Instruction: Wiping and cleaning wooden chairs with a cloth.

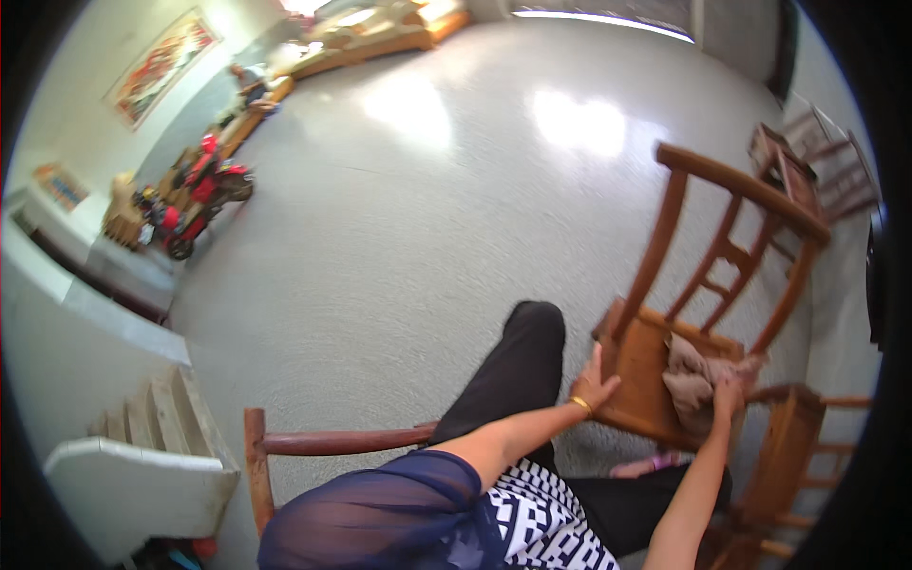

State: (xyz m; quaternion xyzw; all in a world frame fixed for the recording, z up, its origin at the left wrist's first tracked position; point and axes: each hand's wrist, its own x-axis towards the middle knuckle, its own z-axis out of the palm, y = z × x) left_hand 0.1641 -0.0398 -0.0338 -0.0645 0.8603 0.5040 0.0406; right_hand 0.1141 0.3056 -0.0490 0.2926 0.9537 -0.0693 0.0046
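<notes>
A brown wooden chair [641, 366] with a slatted back stands in front of me at the right, its seat toward me. My left hand [594, 388], with a gold bracelet at the wrist, grips the left edge of the seat, thumb and fingers apart around it. My right hand [730, 394] is closed on a crumpled pinkish-brown cloth [692, 375], which lies on the right part of the seat. Part of the seat is hidden under the cloth.
Another wooden chair [784, 446] stands close at my right, and more chairs [807, 166] are by the right wall. A wooden rail [347, 440] is beside my left leg. Stairs [166, 418], a red motorbike [195, 195] and a seated person [252, 85] are on the left.
</notes>
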